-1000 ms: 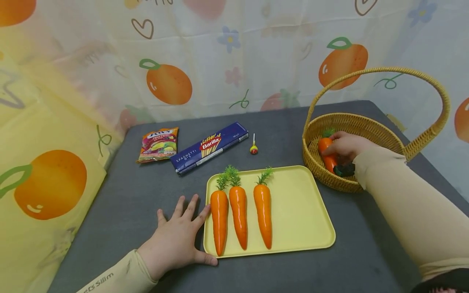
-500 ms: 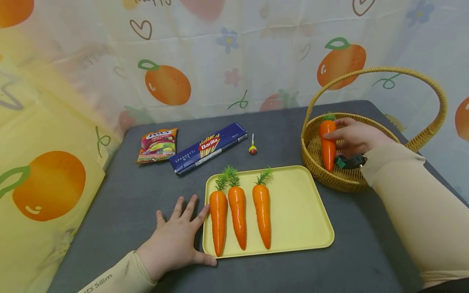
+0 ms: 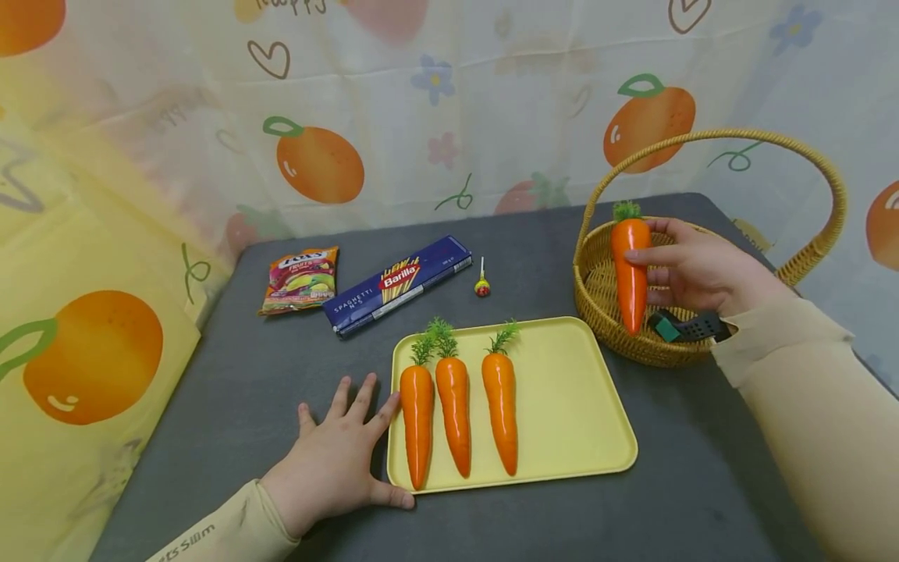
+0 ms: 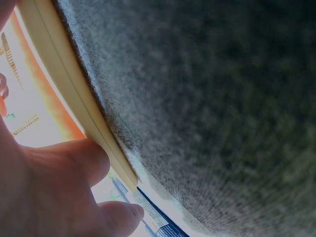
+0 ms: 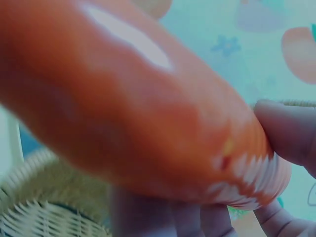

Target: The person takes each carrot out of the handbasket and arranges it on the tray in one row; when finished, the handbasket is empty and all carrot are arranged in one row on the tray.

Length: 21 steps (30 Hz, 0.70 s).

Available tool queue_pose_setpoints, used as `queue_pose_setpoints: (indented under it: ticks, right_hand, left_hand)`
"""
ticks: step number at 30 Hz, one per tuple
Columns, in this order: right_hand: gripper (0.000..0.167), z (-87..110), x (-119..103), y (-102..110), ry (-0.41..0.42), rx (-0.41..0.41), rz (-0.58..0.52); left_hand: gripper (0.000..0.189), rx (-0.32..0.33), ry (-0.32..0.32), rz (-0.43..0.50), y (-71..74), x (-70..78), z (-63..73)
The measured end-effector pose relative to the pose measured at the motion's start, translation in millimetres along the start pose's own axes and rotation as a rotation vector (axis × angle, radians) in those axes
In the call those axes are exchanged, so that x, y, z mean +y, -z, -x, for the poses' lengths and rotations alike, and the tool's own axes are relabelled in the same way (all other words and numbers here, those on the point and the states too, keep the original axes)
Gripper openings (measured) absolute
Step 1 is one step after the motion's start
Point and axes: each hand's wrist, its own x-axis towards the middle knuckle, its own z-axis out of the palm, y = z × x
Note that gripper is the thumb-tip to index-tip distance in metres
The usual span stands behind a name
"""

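Note:
My right hand (image 3: 702,269) grips an orange carrot (image 3: 632,273) with a green top, thumb across its front and fingers behind. The carrot stands nearly upright and overlaps the wicker basket (image 3: 663,355) in the head view; up close it fills much of the right wrist view, a glossy carrot (image 5: 143,108). My left hand (image 3: 337,460) lies with spread fingers at the left edge of the yellow tray (image 3: 569,398), thumb and a finger touching its rim. Three carrots, a left one (image 3: 417,421), a middle one (image 3: 453,414) and a right one (image 3: 500,410), lie side by side on the tray.
Behind the tray lie a candy bag (image 3: 300,281), a blue spaghetti box (image 3: 399,285) and a lollipop (image 3: 481,286). The basket's tall handle (image 3: 730,136) arches above the right hand. A printed curtain (image 3: 421,117) hangs behind the grey table (image 3: 267,367).
My right hand has lifted the carrot up from inside the basket and drawn slightly toward the right and front. The left hand keeps its place at the tray's edge.

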Motion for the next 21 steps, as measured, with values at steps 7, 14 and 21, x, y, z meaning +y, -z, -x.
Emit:
queue_pose_setpoints:
  ticks: [7, 14, 21]
  right_hand:
    - [0.040, 15.6, 11.7, -17.3, 0.033, -0.027, -0.035]
    - [0.046, 27.4, 28.6, -37.7, 0.087, -0.076, 0.023]
    - [0.059, 36.1, 51.8, -70.9, 0.117, -0.126, 0.126]
  left_hand:
    - [0.142, -0.005, 0.007, 0.003, -0.6, -1.0, 0.5]
    - [0.141, 0.016, -0.006, 0.004, -1.9, -0.3, 3.3]
    - [0.142, 0.009, 0.002, -0.001, -0.6, -0.3, 3.1]
